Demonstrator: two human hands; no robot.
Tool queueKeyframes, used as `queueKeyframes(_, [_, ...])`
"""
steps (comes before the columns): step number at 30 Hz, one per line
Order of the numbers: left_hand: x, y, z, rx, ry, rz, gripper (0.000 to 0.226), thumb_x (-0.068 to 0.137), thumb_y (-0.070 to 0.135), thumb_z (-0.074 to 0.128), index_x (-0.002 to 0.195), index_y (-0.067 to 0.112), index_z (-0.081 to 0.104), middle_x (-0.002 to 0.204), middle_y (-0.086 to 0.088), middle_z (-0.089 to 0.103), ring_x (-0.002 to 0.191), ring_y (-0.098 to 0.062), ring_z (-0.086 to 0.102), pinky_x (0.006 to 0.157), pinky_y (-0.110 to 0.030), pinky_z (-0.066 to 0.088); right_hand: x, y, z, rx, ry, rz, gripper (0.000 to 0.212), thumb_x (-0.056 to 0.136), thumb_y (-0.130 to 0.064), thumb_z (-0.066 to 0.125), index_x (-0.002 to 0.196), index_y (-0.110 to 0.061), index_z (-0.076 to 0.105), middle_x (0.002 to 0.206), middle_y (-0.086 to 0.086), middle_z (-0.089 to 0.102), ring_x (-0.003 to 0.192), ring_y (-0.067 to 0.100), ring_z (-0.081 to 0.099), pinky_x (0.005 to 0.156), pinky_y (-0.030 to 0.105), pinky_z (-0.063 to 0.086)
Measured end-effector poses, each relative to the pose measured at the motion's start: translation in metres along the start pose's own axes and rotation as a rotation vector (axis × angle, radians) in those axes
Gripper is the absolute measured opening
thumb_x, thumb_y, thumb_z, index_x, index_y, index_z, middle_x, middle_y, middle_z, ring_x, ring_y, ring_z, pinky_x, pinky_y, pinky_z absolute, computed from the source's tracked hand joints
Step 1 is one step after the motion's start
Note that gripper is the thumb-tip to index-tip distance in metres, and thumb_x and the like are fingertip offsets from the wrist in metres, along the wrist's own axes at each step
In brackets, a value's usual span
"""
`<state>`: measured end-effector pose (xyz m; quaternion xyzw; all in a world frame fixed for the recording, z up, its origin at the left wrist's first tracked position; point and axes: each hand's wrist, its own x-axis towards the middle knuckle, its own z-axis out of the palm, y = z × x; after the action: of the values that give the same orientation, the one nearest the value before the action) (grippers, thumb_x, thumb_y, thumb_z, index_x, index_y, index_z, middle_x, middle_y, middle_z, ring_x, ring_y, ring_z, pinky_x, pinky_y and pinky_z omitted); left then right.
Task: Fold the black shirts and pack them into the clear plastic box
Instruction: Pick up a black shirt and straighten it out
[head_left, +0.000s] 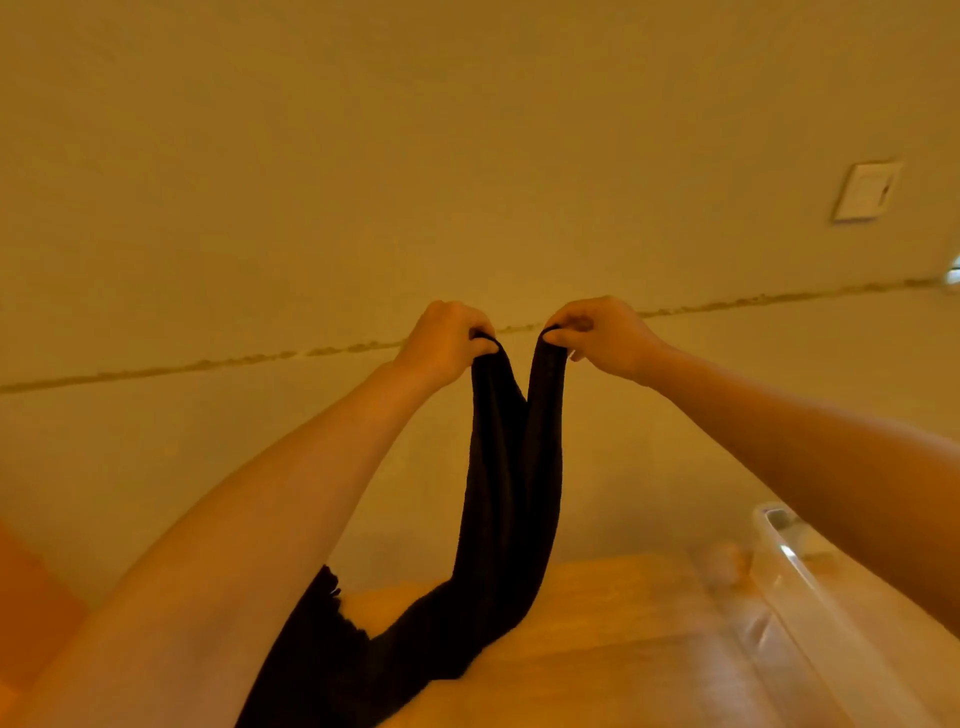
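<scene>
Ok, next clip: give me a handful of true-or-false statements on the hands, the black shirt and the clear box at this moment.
1. Both hands pinch the black fabric shirt at its top edge. True: left hand, right hand.
2. The shirt hangs wholly clear of the wooden table. False: its lower part trails onto the table.
3. The clear plastic box sits at the right, under the right forearm. True.
4. The shirt already lies folded in the box. False: it is held up, unfolded.
5. The two hands are spread far apart. False: they are close together.
</scene>
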<state>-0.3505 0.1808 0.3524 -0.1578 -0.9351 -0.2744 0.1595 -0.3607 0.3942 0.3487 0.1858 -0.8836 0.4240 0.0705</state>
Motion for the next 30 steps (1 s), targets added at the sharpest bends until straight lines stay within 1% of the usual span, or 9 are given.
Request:
queueKeyframes(4, [0.034, -0.006, -0.03, 0.05, 0.139, -0.039, 0.011, 0.089, 0.008, 0.065, 0.095, 0.002, 0.072, 0.09, -0.014, 0.067, 0.072, -0.021, 0.06, 0.073, -0.036, 0.053, 0.027, 0.009, -0.051, -0.064, 0.136, 0.023, 0.01, 0.092, -0.012, 0.063, 0.098, -0.011, 0.07, 0.093, 0.006, 0.068, 0.069, 0.005, 0.059, 0.062, 0.015, 0.049])
queueKeyframes(7, [0.044, -0.018, -0.049, 0.05, 0.216, -0.099, 0.01, 0.091, 0.006, 0.062, 0.094, 0.002, 0.07, 0.084, -0.013, 0.063, 0.065, -0.02, 0.059, 0.056, -0.021, 0.046, 0.038, 0.024, -0.084, -0.091, 0.228, 0.064, 0.012, 0.092, -0.013, 0.063, 0.1, -0.009, 0.071, 0.095, 0.009, 0.068, 0.067, 0.009, 0.059, 0.054, 0.01, 0.044])
queueKeyframes(9, [0.044, -0.03, -0.059, 0.044, 0.26, -0.141, 0.01, 0.092, 0.006, 0.061, 0.095, 0.001, 0.07, 0.08, -0.011, 0.061, 0.064, -0.021, 0.059, 0.05, -0.02, 0.043, 0.042, 0.036, -0.099, -0.088, 0.277, 0.09, 0.012, 0.092, -0.014, 0.063, 0.099, -0.009, 0.071, 0.097, 0.011, 0.068, 0.069, 0.015, 0.06, 0.058, 0.015, 0.045])
queueKeyframes(12, [0.04, -0.055, -0.068, 0.034, 0.287, -0.236, 0.013, 0.094, 0.004, 0.057, 0.097, -0.001, 0.068, 0.084, -0.017, 0.062, 0.072, -0.03, 0.062, 0.057, -0.037, 0.054, 0.042, 0.054, -0.114, -0.046, 0.338, 0.122, 0.009, 0.091, -0.013, 0.065, 0.097, -0.01, 0.071, 0.097, 0.012, 0.068, 0.074, 0.022, 0.062, 0.061, 0.018, 0.046])
queueKeyframes(15, [0.03, -0.08, -0.069, 0.058, 0.302, -0.312, 0.016, 0.096, 0.005, 0.053, 0.098, -0.003, 0.066, 0.086, -0.02, 0.062, 0.078, -0.035, 0.064, 0.067, -0.046, 0.056, 0.037, 0.07, -0.121, -0.034, 0.368, 0.148, 0.012, 0.091, -0.013, 0.064, 0.099, -0.007, 0.071, 0.094, 0.014, 0.068, 0.072, 0.022, 0.062, 0.06, 0.018, 0.045])
queueKeyframes(19, [0.014, -0.096, -0.063, 0.129, 0.346, -0.297, 0.017, 0.097, 0.011, 0.053, 0.096, 0.0, 0.066, 0.085, -0.018, 0.064, 0.079, -0.033, 0.062, 0.072, -0.043, 0.052, 0.03, 0.088, -0.121, -0.032, 0.417, 0.156, 0.017, 0.091, -0.011, 0.063, 0.104, -0.002, 0.069, 0.088, 0.013, 0.065, 0.065, 0.012, 0.059, 0.052, 0.009, 0.044])
queueKeyframes(23, [-0.012, -0.101, -0.059, 0.153, 0.346, -0.24, 0.016, 0.096, 0.014, 0.057, 0.096, 0.001, 0.066, 0.079, -0.018, 0.065, 0.071, -0.033, 0.062, 0.064, -0.039, 0.051, 0.014, 0.101, -0.12, -0.049, 0.363, 0.14, 0.014, 0.092, -0.014, 0.063, 0.1, -0.005, 0.069, 0.088, 0.014, 0.068, 0.074, 0.022, 0.063, 0.064, 0.021, 0.046])
queueKeyframes(27, [-0.062, -0.096, -0.045, 0.057, 0.263, -0.172, 0.007, 0.092, 0.008, 0.062, 0.092, 0.011, 0.068, 0.071, -0.006, 0.065, 0.056, -0.007, 0.059, 0.056, -0.015, 0.045, -0.022, 0.12, -0.109, -0.093, 0.248, 0.13, 0.009, 0.092, -0.014, 0.062, 0.098, -0.011, 0.068, 0.089, 0.008, 0.068, 0.081, 0.022, 0.063, 0.064, 0.017, 0.041])
queueKeyframes(30, [-0.109, -0.091, -0.029, -0.065, 0.216, -0.177, 0.023, 0.085, 0.005, 0.068, 0.08, 0.028, 0.066, 0.071, 0.023, 0.067, 0.071, 0.014, 0.059, 0.069, -0.003, 0.042, -0.057, 0.139, -0.097, -0.063, 0.181, 0.159, 0.007, 0.091, -0.014, 0.064, 0.095, -0.015, 0.069, 0.087, -0.002, 0.067, 0.081, 0.021, 0.064, 0.063, 0.017, 0.04])
